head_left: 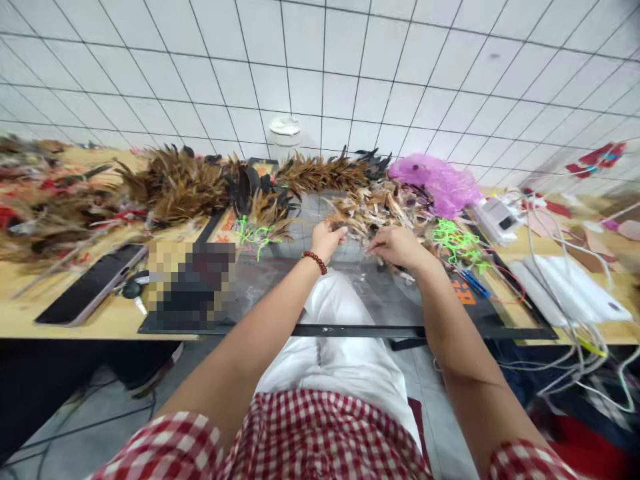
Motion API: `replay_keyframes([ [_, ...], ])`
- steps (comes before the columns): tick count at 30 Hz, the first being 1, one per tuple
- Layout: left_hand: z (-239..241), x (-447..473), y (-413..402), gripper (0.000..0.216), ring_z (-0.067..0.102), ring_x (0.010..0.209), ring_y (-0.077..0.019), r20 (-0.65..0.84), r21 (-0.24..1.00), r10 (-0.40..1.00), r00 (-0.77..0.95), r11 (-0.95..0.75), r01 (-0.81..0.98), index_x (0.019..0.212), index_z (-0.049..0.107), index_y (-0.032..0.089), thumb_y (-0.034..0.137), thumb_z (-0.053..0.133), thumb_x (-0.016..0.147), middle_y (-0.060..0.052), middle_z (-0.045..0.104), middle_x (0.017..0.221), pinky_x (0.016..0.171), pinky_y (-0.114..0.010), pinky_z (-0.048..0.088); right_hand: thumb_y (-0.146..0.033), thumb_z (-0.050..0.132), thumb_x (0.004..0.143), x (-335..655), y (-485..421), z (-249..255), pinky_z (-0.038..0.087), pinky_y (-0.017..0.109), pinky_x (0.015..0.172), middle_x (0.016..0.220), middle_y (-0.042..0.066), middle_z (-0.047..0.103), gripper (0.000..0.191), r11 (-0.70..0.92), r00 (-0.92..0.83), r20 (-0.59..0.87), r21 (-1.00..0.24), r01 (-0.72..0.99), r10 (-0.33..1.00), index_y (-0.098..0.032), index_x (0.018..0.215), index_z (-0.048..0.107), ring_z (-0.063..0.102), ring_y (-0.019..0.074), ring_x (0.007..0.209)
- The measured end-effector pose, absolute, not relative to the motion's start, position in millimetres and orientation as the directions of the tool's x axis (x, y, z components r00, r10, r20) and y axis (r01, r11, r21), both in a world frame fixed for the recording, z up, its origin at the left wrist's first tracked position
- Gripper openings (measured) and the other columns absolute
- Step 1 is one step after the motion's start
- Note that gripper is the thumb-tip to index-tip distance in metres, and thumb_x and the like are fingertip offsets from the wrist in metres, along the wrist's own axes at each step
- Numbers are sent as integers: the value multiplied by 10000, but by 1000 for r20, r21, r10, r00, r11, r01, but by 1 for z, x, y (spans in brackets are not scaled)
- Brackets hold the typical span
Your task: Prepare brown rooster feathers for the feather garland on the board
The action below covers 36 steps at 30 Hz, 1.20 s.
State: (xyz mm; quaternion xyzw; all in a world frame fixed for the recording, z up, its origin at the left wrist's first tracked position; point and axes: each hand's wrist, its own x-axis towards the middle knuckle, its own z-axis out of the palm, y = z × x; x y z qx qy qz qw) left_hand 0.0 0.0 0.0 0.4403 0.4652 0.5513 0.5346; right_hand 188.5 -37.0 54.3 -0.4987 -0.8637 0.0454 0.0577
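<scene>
My left hand [327, 241], with a beaded bracelet [315, 261] at its wrist, is closed over the dark glass panel [265, 287]. A small brown feather [336, 219] appears at its fingertips. To the right my right hand [395, 247] is also closed, its fingertips pinched together at the near edge of a loose pile of brown and cream feathers [385, 207]. Blur hides what lies between those fingertips. Black and brown feathers [255, 193] tied with green strings [257, 237] lie left of my hands. More green strings [455, 240] sit to the right.
Brown feather bundles [185, 180] line the back left, near a white lidded container [285, 133]. At the right are a purple plastic bag [435, 183], blue pens [473, 283], a white box [497, 220] and a white power bank [570, 290] among cables. A phone [93, 283] lies left.
</scene>
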Motion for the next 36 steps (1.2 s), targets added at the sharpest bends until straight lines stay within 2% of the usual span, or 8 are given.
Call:
replay_keyframes([
  [7,4,1,-1,123,523,450,-70,-32,967,999,-38,22,-253,714,555,124,67,659,677,33,550,553,443,-192,426,-211,547,786,183,-34,44,394,287,791,945,72,677,174,510,-514,-35,-83,856,857,-192,823,716,575,215,925],
  [12,5,3,-4,132,517,441,-63,-41,962,998,-41,29,-272,725,551,119,61,660,677,35,554,564,441,-189,420,-216,513,811,182,-38,50,415,400,847,993,154,651,234,322,-319,219,21,946,922,-142,930,701,572,291,979],
  [16,4,4,-1,181,517,434,-57,-52,948,994,-94,20,-318,704,518,136,81,685,662,54,543,554,442,-179,416,-273,465,881,149,-74,41,410,446,977,1274,183,576,425,565,-510,334,-89,820,793,-111,1259,571,529,289,1164],
  [18,4,2,2,236,515,424,-60,-79,929,985,-155,17,-369,683,474,154,92,700,651,76,509,523,432,-174,407,-445,486,879,130,-99,31,356,487,1069,1444,145,447,633,723,-684,251,-117,681,685,-166,1436,378,419,288,1318],
  [21,6,-2,5,272,513,415,-62,-103,898,979,-173,16,-439,685,447,168,107,710,644,92,486,505,418,-168,395,-610,467,855,117,-119,16,256,459,1165,1549,77,286,814,755,-735,172,-156,637,656,-260,1519,155,270,246,1428],
  [26,8,-8,5,307,520,430,-56,-106,846,984,-146,12,-533,690,426,176,120,722,633,94,490,508,431,-155,389,-670,395,859,136,-92,2,103,566,1177,1543,165,236,852,702,-699,77,-35,711,711,-132,1501,236,219,323,1442],
  [31,7,-7,4,320,522,435,-64,-91,870,986,-136,12,-493,661,407,179,100,716,628,79,505,514,431,-168,391,-694,293,876,174,-62,1,46,610,1146,1534,181,260,857,555,-562,56,98,826,825,-83,1475,278,220,322,1439],
  [36,7,-5,2,324,506,444,-56,-67,894,995,-78,26,-446,651,432,170,139,752,606,75,492,506,444,-168,387,-581,371,913,206,-47,14,117,588,1109,1471,131,422,596,483,-495,263,114,868,828,-178,1316,545,299,313,1397],
])
